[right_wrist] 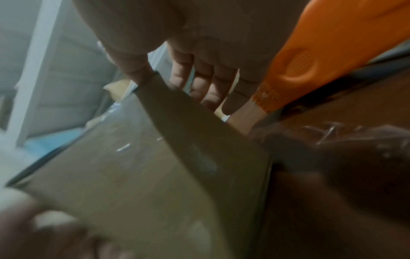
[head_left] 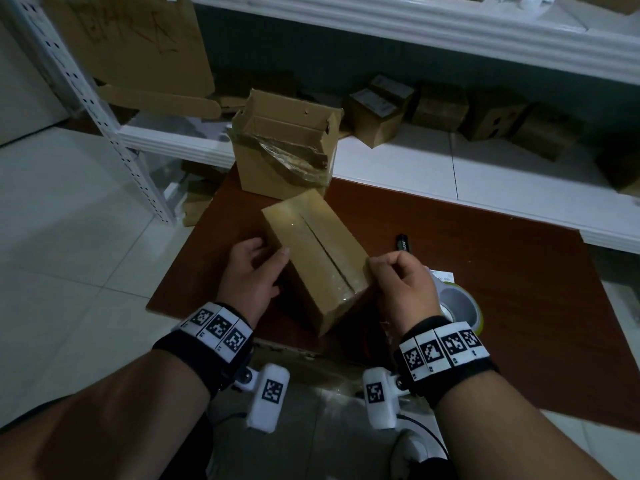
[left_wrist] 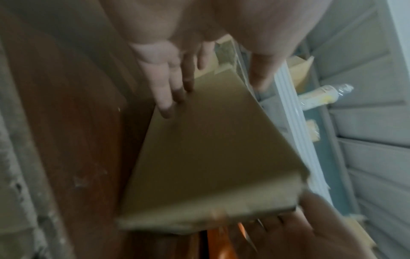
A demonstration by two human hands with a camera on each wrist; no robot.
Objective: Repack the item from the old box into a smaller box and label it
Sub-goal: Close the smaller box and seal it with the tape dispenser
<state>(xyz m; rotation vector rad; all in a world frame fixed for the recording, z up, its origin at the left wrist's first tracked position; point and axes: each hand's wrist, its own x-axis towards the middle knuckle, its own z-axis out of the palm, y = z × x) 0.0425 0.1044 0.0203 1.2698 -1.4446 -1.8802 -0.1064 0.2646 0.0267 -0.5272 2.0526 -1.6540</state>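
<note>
small box (head_left: pixel 313 252) sits mid-frame on the worktop (head_left: pixel 485 271), taped shut. left hand (head_left: pixel 254 271) cups its side, right hand (head_left: pixel 403 289) pinches the near corner. looks light and stiff, tape's slick, so best held by the sides.

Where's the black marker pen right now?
In the head view the black marker lies on the brown table, just beyond the right hand and the tape roll, right of the closed small box.
</note>
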